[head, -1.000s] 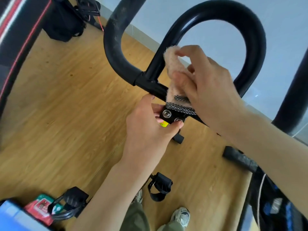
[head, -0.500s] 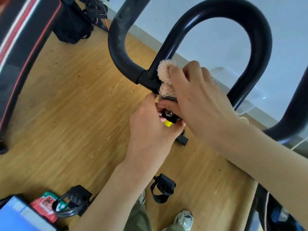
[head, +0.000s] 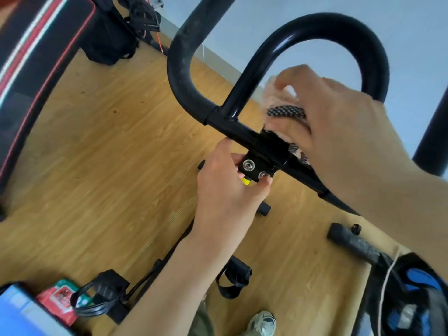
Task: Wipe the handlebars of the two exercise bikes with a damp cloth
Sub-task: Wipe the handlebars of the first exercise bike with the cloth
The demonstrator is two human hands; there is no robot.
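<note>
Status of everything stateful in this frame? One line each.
Black tubular looped handlebar, mounted, being wiped at its crossbar.
Fluffy beige cloth with checked trim, bunched, against the crossbar beside the clamp.
Right hand, grips the cloth.
Left hand, grips the clamp block.
Black clamp block with two silver bolts, bolted round the crossbar, held.
Black strapped pedal, strap empty.

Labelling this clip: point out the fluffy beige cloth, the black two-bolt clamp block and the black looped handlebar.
Fluffy beige cloth [head: 286,112]: head view, checkered trim.
Black two-bolt clamp block [head: 256,170]: head view, front face.
Black looped handlebar [head: 322,23]: head view, top of loop.
</note>
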